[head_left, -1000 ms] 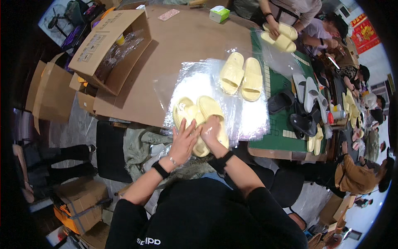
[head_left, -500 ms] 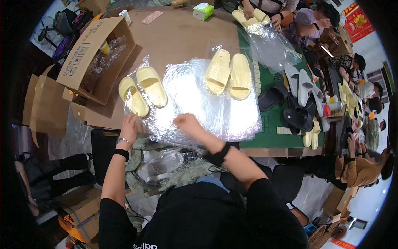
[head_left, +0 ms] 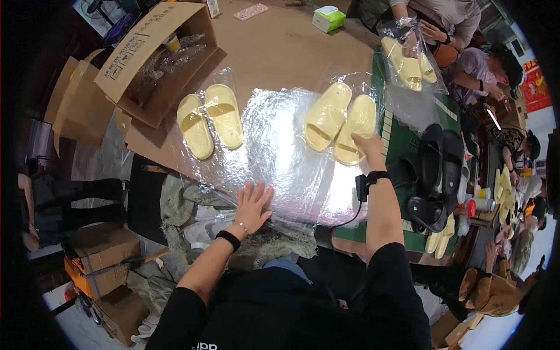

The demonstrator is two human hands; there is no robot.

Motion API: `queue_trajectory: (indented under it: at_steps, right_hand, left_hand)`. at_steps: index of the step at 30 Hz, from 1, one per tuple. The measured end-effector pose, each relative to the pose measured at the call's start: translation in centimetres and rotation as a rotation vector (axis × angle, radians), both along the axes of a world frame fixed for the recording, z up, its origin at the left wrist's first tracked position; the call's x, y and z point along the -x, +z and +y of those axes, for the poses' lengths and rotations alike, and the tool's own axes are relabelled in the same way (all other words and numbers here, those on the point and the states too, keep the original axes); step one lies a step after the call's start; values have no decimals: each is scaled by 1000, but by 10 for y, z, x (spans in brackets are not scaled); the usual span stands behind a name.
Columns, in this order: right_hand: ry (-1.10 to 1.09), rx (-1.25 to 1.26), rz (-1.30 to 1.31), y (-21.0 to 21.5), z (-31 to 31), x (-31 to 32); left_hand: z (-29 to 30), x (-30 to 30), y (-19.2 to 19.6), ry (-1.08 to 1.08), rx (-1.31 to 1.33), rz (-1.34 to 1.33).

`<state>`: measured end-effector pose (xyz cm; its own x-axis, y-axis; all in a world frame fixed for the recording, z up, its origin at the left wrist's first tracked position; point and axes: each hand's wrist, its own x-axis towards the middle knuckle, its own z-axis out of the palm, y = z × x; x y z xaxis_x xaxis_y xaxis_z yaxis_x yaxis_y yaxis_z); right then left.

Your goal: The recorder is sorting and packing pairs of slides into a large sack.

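Pressing clear plastic sheet (head_left: 280, 151) flat, left hand (head_left: 254, 205) fingers spread wide; right hand (head_left: 368, 147) fingers are gripping yellow slipper (head_left: 354, 128) for bagging

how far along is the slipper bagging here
Done: one yellow pair in a bag lies set aside at the left by the cardboard box. In hand: the right hand touches the second yellow pair, while the left hand presses the clear plastic sheets. Left: the black slippers and more yellow ones at the right.
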<state>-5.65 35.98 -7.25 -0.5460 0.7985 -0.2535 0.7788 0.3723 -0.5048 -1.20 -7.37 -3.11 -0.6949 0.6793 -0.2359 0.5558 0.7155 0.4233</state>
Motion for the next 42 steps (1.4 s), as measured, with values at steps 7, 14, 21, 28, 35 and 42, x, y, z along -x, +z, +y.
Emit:
queue_trajectory:
  at_steps: [7,14,21,28,35,42]
  right_hand:
    - [93,369,158,8,-14,0]
    - [114,234,919,58,-106,27]
    - [301,323,612,100,-216,-33]
    - [151,171,472,119,-145,-44]
    - [-73,450,234,8,-65,48]
    - [-232,1103,508,4,-66,58]
  left_hand:
    - [14,20,-19,-7,105,-89]
    - [67,88,-38,556,-673,-472]
    - [90,96,41,877,-1431,-1322]
    - [7,93,-9,954,-1303,-1127]
    - [19,100,-30,1151,-1226,-1141]
    - [10,108,-49,1148,-1331,-1310]
